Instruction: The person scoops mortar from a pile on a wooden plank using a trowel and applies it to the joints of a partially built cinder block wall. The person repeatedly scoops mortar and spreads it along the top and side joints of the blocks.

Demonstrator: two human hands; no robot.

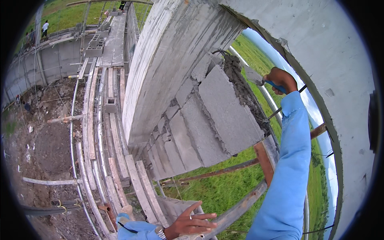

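Observation:
My right hand (282,79), in a light blue sleeve, grips the blue handle of a trowel (256,77) whose blade lies against the wet mortar (243,86) on top of the grey block wall (216,116). My left hand (192,222) rests flat with fingers spread on a rusty scaffold pipe (236,210) at the bottom, holding nothing. A watch sits on that wrist. The wall fills an opening framed by a concrete column (160,68) and beam above.
Wooden scaffold planks (114,160) and metal pipes run along the wall to the left, with loose concrete blocks (110,105) on them. Bare ground lies far below on the left, green grass beyond the wall. People stand in the far upper left (45,29).

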